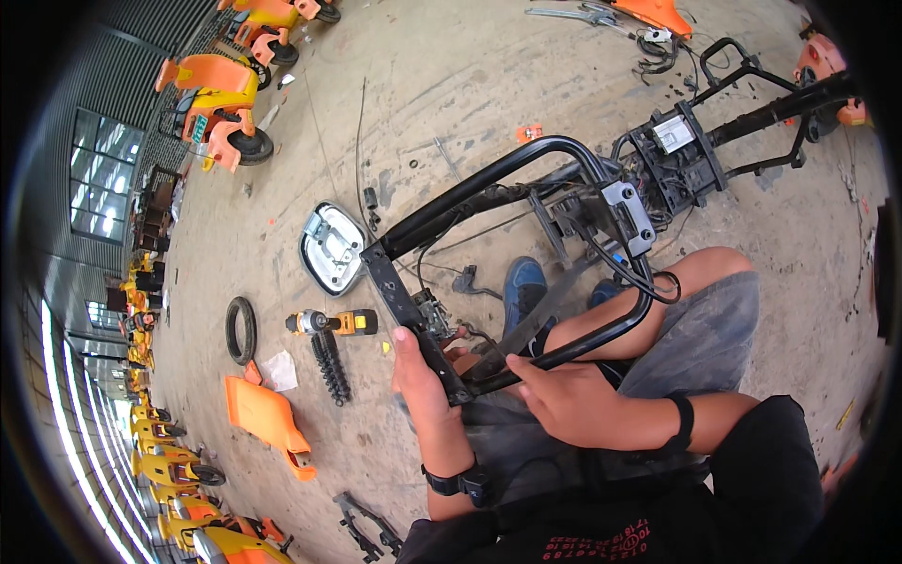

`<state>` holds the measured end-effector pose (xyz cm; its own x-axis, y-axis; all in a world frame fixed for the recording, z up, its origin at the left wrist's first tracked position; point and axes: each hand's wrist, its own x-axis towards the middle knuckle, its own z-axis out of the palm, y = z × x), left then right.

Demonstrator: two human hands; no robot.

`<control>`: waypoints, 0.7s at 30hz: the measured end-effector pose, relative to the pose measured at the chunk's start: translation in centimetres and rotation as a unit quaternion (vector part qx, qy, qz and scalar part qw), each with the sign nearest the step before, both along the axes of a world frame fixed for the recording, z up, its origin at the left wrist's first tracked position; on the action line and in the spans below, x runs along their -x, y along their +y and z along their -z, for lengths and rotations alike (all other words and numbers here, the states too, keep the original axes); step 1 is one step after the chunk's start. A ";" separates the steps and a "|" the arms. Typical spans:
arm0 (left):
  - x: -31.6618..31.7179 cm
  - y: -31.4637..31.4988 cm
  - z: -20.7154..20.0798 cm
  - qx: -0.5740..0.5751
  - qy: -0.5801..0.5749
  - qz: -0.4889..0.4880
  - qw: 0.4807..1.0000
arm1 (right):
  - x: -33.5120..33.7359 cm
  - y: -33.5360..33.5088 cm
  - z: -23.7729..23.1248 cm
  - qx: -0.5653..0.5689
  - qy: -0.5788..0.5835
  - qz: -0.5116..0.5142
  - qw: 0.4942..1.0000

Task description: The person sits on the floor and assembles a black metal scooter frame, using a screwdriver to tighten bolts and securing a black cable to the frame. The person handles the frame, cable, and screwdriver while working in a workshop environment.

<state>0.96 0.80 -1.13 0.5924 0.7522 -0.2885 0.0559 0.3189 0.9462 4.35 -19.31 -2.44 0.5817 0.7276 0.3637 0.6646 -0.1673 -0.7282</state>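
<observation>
A black tubular scooter frame [489, 179] lies across my lap, its far end reaching to the upper right. My left hand [423, 381] is closed round the flat crossbar at the frame's near left end, thumb up and fingertips showing behind it. My right hand [578, 399] is at the lower tube beside that end, fingers bent against it; its inner fingers are partly hidden. A small metal part with wires [430, 315] sits just beyond the crossbar. A dark flat strap [554, 305] runs through the frame, and a loose black cable [667, 287] loops over the lower tube.
On the concrete floor to the left lie a yellow-black power tool [352, 322], a black coil-spring shock absorber [331, 367], a tyre [241, 331], an orange panel [266, 418] and a silver-grey cover [331, 249]. Yellow scooters [221, 103] line the left side. My shoe [523, 291] is below the frame.
</observation>
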 end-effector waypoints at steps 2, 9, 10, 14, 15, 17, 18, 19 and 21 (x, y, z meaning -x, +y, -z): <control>0.0 -0.1 -0.1 0.002 -0.003 0.000 1.000 | -0.3 -0.4 -0.6 -0.025 0.076 0.013 0.997; 0.5 0.9 0.8 0.026 0.016 0.013 0.999 | -0.8 0.9 -4.2 -0.072 0.128 -0.020 0.989; 0.5 0.8 0.8 0.027 0.020 0.016 0.999 | -0.8 1.3 -4.3 -0.073 0.120 -0.019 0.990; 0.5 1.1 1.0 0.024 0.029 0.020 0.999 | -1.0 2.0 -4.7 -0.076 0.073 -0.015 0.994; 0.5 1.1 1.2 0.020 0.028 0.016 0.999 | -1.1 2.0 -4.6 -0.073 0.065 -0.029 0.995; 0.7 1.1 1.3 0.012 0.025 0.010 1.000 | -1.2 2.2 -4.5 -0.065 0.048 -0.058 0.995; 0.6 0.9 1.2 0.021 0.020 0.017 0.999 | -1.2 2.3 -4.4 -0.072 0.028 -0.059 0.995; 0.6 0.6 0.7 0.031 0.014 0.024 0.999 | -1.2 2.5 -4.3 -0.080 0.008 -0.060 0.995; 0.5 0.2 0.1 0.044 0.014 0.027 0.999 | -1.0 2.9 -4.5 -0.065 0.005 -0.067 0.996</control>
